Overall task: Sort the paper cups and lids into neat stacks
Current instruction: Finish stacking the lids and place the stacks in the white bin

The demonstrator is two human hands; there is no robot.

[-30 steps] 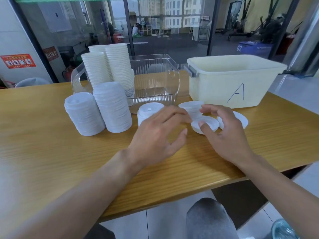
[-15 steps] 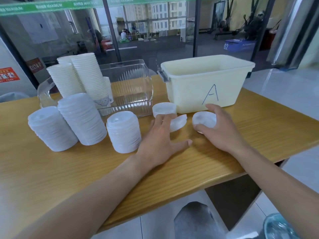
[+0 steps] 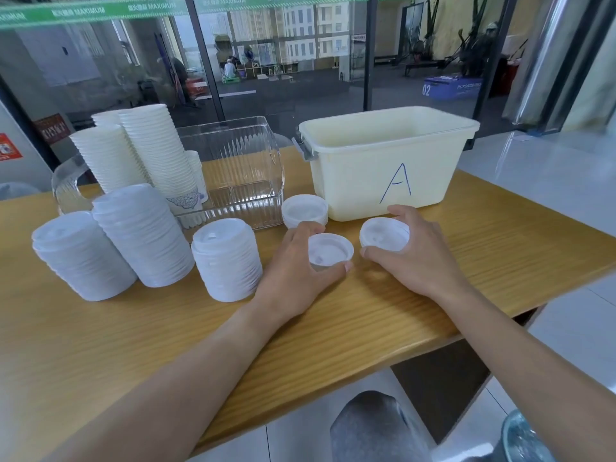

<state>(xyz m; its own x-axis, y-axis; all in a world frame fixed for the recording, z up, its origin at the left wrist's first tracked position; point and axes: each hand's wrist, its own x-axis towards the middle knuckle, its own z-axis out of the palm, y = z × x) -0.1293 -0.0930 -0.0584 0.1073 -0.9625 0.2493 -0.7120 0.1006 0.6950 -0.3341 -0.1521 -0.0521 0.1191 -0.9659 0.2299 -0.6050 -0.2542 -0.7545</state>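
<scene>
Our left hand has its fingers curled round one loose lid, and our right hand grips a short lid pile just at 3 o'clock from it, both resting on the bench. We think the left lid goes right, onto that pile. We count three tall lid stacks, one more short pile at 12 o'clock, and about three cup stacks.
</scene>
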